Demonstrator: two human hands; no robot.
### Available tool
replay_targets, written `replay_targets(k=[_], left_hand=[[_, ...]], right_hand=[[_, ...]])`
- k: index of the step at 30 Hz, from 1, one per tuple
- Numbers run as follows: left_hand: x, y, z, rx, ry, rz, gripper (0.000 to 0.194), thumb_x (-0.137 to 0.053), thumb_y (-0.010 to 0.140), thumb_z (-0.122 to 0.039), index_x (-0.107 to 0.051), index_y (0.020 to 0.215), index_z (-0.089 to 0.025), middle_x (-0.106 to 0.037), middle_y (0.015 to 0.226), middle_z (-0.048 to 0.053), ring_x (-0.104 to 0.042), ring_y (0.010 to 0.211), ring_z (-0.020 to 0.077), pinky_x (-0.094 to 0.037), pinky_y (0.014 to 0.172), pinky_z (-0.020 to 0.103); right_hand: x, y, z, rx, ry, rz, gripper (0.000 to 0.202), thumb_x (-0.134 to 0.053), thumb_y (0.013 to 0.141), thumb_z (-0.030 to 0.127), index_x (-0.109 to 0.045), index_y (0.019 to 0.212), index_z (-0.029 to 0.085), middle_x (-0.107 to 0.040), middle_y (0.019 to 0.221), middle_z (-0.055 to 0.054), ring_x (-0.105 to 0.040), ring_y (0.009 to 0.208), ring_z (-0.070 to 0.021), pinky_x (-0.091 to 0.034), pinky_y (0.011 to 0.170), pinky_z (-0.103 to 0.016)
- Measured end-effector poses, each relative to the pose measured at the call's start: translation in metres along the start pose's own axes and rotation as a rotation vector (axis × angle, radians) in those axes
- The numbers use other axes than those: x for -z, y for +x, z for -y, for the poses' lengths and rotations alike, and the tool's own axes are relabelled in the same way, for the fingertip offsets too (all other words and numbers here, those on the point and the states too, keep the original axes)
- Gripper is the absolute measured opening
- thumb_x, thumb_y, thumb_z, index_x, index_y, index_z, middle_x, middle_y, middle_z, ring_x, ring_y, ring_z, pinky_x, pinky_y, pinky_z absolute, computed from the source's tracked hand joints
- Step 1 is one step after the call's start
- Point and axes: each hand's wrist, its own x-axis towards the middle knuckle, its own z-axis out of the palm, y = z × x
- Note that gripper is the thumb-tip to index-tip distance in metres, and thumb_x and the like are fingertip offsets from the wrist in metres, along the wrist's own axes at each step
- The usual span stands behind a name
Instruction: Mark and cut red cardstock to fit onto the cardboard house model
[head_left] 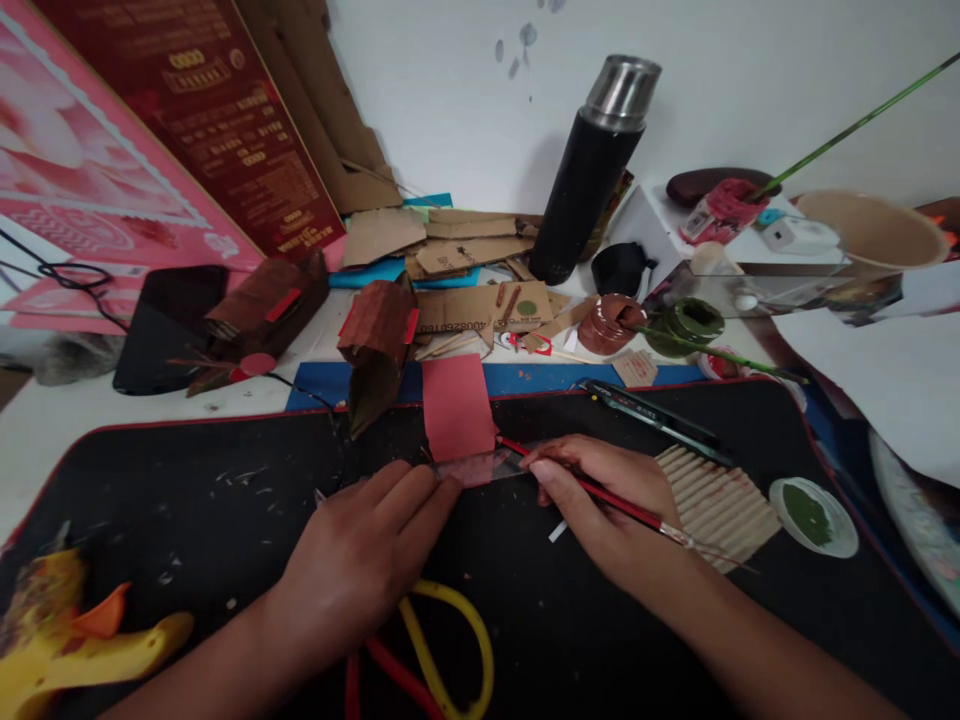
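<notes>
My left hand (360, 540) lies low over the black mat (247, 560), its fingertips pressing down a clear ruler (469, 468). The ruler crosses the lower part of a red paper strip (456, 400). In my right hand (622, 490) is a slim red pencil (630, 508), its tip pointing left at the strip's right edge, just above the ruler. Beneath my left hand lie scissors with yellow and red handles (487, 640), their blades mostly hidden. Corrugated cardboard (724, 505) is partly covered by my right hand.
A utility knife (652, 418) and a dish of green paint (814, 515) lie to the right. A yellow glue gun (97, 650) sits at left. Behind stand brown paper models (379, 335), brown (600, 325) and green (686, 328) paint jars, and a black thermos (589, 185).
</notes>
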Motion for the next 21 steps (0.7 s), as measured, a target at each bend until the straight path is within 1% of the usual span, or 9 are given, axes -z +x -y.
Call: replay_targets(k=[7, 12, 18, 21], left_hand=[[0.0014, 0.0035, -0.0002, -0.003, 0.017, -0.008, 0.024, -0.047, 0.108, -0.008, -0.069, 0.117, -0.011, -0.07, 0.09, 0.005, -0.064, 0.076, 0.0197, -0.051, 0.062, 0.031], [0.0017, 0.004, -0.0003, 0.006, 0.015, -0.024, 0.022, -0.047, 0.108, -0.008, -0.068, 0.116, -0.012, -0.068, 0.087, 0.003, -0.063, 0.074, 0.0201, -0.05, 0.061, 0.032], [0.0009, 0.0052, 0.0007, -0.01, 0.002, -0.031, 0.024, -0.045, 0.11, -0.01, -0.068, 0.116, -0.011, -0.071, 0.091, 0.005, -0.064, 0.077, 0.021, -0.05, 0.061, 0.034], [0.0011, 0.006, 0.0007, -0.005, 0.004, -0.025, 0.024, -0.045, 0.11, -0.012, -0.069, 0.115, -0.011, -0.071, 0.09, 0.004, -0.063, 0.076, 0.0214, -0.05, 0.062, 0.036]], right_hand=[[0.0004, -0.0007, 0.0011, -0.018, -0.016, 0.003, 0.02, -0.062, 0.107, 0.028, -0.077, 0.095, 0.022, -0.076, 0.072, 0.001, -0.07, 0.06, -0.0142, -0.056, 0.062, -0.026], [-0.0016, -0.0007, -0.0008, 0.008, -0.004, -0.009, 0.02, -0.063, 0.107, 0.026, -0.076, 0.092, 0.022, -0.074, 0.07, 0.001, -0.069, 0.06, -0.0132, -0.055, 0.062, -0.024], [-0.0003, -0.0003, -0.0018, 0.004, 0.001, -0.031, 0.022, -0.062, 0.107, 0.027, -0.076, 0.091, 0.021, -0.075, 0.071, 0.001, -0.071, 0.061, -0.0133, -0.055, 0.062, -0.023], [-0.0009, -0.0003, -0.0039, -0.023, 0.009, -0.045, 0.022, -0.063, 0.106, 0.028, -0.077, 0.091, 0.021, -0.075, 0.069, 0.001, -0.07, 0.059, -0.013, -0.055, 0.062, -0.023]])
